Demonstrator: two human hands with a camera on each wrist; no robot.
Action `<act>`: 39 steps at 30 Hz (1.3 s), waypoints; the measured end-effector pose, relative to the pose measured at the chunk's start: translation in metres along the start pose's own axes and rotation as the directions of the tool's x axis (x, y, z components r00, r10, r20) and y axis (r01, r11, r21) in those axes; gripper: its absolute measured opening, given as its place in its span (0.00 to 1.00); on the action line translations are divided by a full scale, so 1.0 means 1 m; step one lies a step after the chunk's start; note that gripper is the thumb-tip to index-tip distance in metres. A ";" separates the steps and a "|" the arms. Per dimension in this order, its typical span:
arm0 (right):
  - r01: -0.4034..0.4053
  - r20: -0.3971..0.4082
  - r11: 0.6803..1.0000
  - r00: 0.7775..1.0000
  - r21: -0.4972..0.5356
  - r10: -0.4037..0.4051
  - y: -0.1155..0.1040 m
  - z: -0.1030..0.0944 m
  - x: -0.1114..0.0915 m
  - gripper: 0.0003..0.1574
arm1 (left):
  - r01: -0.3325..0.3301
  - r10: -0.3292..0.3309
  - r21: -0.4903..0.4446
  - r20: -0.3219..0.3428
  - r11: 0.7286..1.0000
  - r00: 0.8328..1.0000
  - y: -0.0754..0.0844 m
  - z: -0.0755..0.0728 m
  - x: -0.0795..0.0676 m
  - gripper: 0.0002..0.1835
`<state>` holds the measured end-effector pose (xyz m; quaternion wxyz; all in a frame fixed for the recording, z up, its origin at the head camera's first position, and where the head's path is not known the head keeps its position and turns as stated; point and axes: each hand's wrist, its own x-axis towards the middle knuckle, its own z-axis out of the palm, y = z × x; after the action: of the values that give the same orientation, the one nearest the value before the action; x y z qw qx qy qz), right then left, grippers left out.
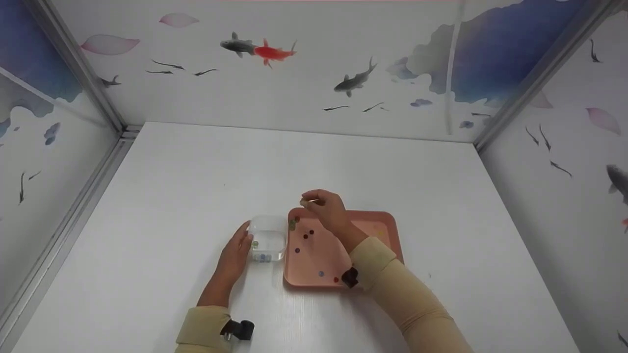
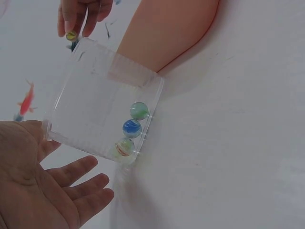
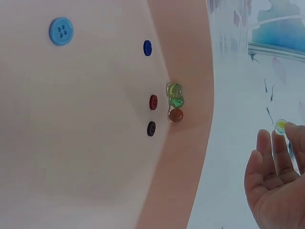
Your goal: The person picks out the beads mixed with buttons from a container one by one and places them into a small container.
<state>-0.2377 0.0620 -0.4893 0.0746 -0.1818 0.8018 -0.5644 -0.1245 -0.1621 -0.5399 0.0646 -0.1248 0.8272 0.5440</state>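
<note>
My left hand (image 1: pixel 234 257) rests against the left side of a clear plastic container (image 1: pixel 269 223), its fingers extended along the outer wall. Inside lie a green-streaked marble (image 2: pixel 139 110), a blue one (image 2: pixel 132 128) and a marble with red and yellow streaks (image 2: pixel 125 147). My right hand (image 1: pixel 326 208) is raised above the far-left part of a pink tray (image 1: pixel 360 285). Between thumb and fingertips it pinches a clear marble with a yellow swirl (image 3: pixel 280 127). Along the tray's wall sit a yellow-green marble (image 3: pixel 174 90), a green one (image 3: pixel 177 102) and a brown one (image 3: pixel 176 115).
Loose in the tray are a light blue button (image 3: pixel 61 31), a dark blue button (image 3: pixel 147 47), a red-brown button (image 3: pixel 153 102) and a black button (image 3: pixel 151 129). A small red piece (image 1: pixel 336 279) lies near its front edge. Printed panels border the white table (image 1: pixel 196 171).
</note>
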 end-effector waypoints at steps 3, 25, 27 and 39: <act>0.010 -0.005 1.000 1.000 0.000 -0.010 -0.001 0.002 -0.001 0.14 | 0.004 -0.004 0.005 0.000 1.000 1.000 0.000 0.000 0.001 0.29; 0.004 0.074 1.000 0.997 0.018 -0.005 -0.007 0.008 -0.006 0.14 | 0.027 -0.027 0.026 -0.006 0.999 1.000 0.002 0.000 0.001 0.29; -0.021 0.078 0.999 0.997 0.041 0.018 -0.008 0.010 -0.007 0.14 | 0.025 -0.025 0.026 -0.007 0.999 1.000 0.002 0.000 0.001 0.29; 0.012 0.104 0.999 0.994 0.029 -0.015 -0.014 0.017 -0.009 0.13 | 0.031 -0.031 0.028 -0.011 0.999 0.999 0.001 0.001 0.001 0.29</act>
<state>-0.2214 0.0465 -0.4829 0.1150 -0.2153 0.7873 -0.5662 -0.1256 -0.1612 -0.5391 0.0704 -0.1394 0.8330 0.5307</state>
